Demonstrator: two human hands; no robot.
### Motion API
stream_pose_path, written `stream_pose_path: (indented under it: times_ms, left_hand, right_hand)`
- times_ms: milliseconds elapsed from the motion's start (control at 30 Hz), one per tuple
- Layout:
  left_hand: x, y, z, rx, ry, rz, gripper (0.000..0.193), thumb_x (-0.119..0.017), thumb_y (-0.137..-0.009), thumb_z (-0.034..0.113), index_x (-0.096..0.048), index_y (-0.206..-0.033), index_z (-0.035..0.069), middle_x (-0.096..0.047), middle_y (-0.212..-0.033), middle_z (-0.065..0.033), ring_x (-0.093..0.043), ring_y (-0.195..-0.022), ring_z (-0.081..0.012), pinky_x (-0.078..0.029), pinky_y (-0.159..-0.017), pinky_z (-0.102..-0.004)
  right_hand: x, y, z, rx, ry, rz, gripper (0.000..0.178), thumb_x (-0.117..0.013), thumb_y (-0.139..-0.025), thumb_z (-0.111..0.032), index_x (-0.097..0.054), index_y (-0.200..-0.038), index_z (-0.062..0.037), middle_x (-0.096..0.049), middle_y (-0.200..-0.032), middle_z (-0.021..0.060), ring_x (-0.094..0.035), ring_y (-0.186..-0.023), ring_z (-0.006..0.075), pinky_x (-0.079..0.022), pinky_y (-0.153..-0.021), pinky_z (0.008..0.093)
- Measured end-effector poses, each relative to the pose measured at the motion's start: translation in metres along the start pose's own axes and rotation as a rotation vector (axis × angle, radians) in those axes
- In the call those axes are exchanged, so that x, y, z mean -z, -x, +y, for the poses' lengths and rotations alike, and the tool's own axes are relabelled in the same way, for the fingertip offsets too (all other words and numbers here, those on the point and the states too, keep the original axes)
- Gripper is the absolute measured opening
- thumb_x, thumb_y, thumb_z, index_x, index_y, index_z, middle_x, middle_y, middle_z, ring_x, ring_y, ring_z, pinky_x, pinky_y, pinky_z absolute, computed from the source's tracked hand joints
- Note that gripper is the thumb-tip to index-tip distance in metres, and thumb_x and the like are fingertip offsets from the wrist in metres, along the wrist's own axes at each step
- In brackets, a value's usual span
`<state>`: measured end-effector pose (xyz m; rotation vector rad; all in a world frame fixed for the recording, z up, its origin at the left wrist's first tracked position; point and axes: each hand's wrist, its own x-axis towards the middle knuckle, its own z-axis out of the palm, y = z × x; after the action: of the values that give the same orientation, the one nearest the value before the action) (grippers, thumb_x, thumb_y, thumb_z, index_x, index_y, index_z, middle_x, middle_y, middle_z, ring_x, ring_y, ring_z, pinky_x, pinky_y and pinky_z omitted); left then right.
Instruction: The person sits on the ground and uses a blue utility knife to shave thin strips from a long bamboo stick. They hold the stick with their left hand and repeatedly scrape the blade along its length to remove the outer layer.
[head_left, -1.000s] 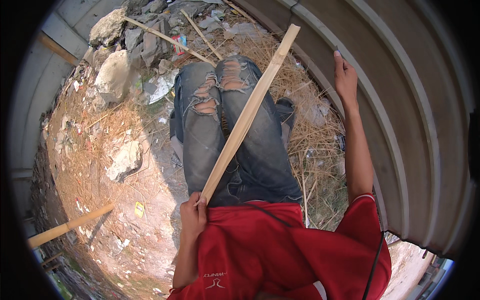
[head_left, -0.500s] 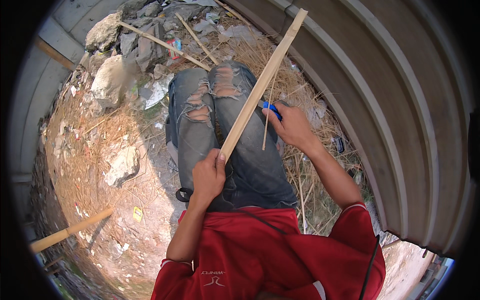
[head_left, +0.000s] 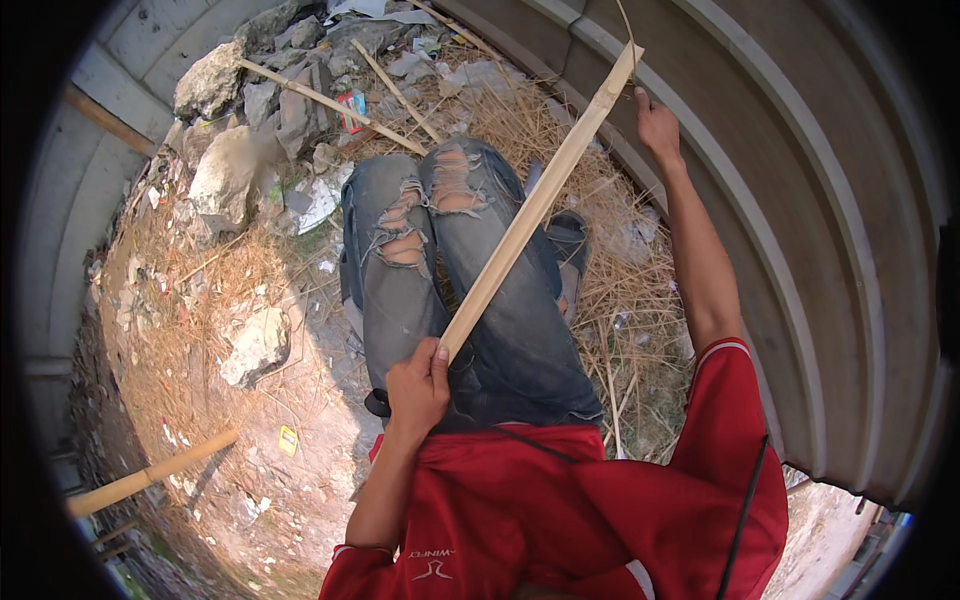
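Note:
A long, pale split bamboo strip (head_left: 540, 200) slants across my thighs, its far end up and to the right. My left hand (head_left: 416, 390) is closed around its near end, thumb on top. Beside the far end, my right hand (head_left: 658, 128) is closed with the arm stretched out. The blue-handled knife seen in it earlier is now mostly hidden by the fingers and the strip. From the strip's far tip a thin bamboo sliver (head_left: 627, 18) curls upward.
My knees in torn jeans (head_left: 400, 290) lie under the strip. A corrugated metal wall (head_left: 800, 250) stands close on the right. Rocks (head_left: 222, 175) and loose bamboo sticks (head_left: 330, 103) lie ahead. Another bamboo pole (head_left: 155, 470) juts in at left, above littered, straw-strewn ground.
My right hand has travelled up and away along the strip, from beside my knee to its far end. The thin sliver now curls above the tip. My left hand keeps its grip.

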<state>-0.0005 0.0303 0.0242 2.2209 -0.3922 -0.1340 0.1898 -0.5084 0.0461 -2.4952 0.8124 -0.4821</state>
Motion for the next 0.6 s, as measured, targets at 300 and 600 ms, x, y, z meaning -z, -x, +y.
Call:
stream_pose_path:
  times_ms: [300, 600]
  left_hand:
    - [-0.006, -0.007, 0.005, 0.136, 0.023, -0.098, 0.021, -0.058, -0.106, 0.025, -0.068, -0.101, 0.008, -0.063, -0.065, -0.0211, -0.066, -0.066, -0.0461, -0.049, -0.060, -0.0527]
    - [-0.011, -0.037, 0.031, 0.159, 0.212, -0.079, 0.025, -0.054, -0.109, 0.025, -0.067, -0.103, 0.004, -0.066, -0.064, -0.0107, -0.069, -0.059, -0.0308, -0.050, -0.059, -0.0438]
  right_hand:
    - [0.018, 0.066, -0.024, -0.240, -0.874, -0.126, 0.056, -0.062, -0.102, -0.056, -0.069, -0.097, -0.0001, -0.042, -0.056, -0.0032, -0.040, -0.046, 0.0086, -0.028, -0.045, 0.0289]
    - [0.000, 0.166, -0.097, -0.065, -0.869, -0.582, 0.037, -0.074, -0.099, -0.040, -0.073, -0.093, -0.0032, -0.042, -0.057, -0.0090, -0.036, -0.048, 0.0031, -0.025, -0.046, 0.0264]
